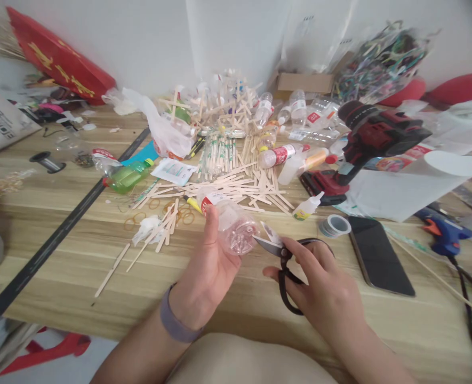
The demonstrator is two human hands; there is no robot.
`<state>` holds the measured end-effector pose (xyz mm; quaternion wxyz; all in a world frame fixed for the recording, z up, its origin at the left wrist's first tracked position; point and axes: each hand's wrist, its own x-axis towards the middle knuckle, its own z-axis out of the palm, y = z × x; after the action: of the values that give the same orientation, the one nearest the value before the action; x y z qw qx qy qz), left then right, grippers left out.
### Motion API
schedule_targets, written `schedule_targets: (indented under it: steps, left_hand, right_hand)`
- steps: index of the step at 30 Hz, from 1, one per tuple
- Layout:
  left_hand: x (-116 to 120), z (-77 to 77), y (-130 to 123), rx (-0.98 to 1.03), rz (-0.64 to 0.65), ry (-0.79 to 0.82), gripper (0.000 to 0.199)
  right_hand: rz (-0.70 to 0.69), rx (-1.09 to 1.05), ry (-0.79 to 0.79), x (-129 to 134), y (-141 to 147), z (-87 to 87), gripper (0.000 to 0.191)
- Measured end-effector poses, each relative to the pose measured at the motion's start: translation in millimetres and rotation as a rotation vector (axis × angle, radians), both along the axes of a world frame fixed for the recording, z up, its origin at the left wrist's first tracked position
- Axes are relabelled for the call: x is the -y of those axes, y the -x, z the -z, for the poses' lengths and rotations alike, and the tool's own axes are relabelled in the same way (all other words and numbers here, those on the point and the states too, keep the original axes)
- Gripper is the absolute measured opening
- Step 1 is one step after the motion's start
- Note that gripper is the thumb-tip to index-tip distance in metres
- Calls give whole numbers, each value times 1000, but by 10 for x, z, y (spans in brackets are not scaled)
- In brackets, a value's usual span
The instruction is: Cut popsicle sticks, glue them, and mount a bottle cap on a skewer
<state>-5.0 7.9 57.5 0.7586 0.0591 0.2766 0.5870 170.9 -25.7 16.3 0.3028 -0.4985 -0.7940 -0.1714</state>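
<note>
Scissors (287,257) Reaching a Clear Bottle (239,234)

The left hand (207,272) is cradling the clear bottle above the near part of the wooden table (140,304), its thumb pressing along the side and partly covering a red label (207,204). The other fingers are mostly hiding behind the plastic, so I can't tell how firmly they are gripping. The right hand (332,282) is closing around the scissors' black handles; how its fingers are threading the loops is hard to see. The tip is meeting the bottle's base, but whether it is piercing or merely touching, I can't make out.

Beyond, wooden sticks (255,186) are overlapping too thickly to count. A dark-screened phone (380,256) is lying near the right hand. A red-and-black power drill (364,149) is standing behind, blocking some clutter, and a glue gun (446,234) is trailing its cord out of sight.
</note>
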Motion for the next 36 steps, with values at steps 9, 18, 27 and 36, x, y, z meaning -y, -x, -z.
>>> schedule_targets:
  steps: [9,18,27,36]
  left_hand:
    - [2,-46,-11,62,19,-14,55]
    - [-1,-78,-14,58,31,55,49]
    - [15,-82,-35,141,53,38,53]
    - [38,-95,-47,151,65,60,55]
  right_hand:
    - [-30,-49,17,-38,48,14,45]
    - [-33,-84,9,-11,64,2,44]
    - [-35,-139,72,-9,63,-7,38]
    - [64,35,-21,-1,-20,-1,38]
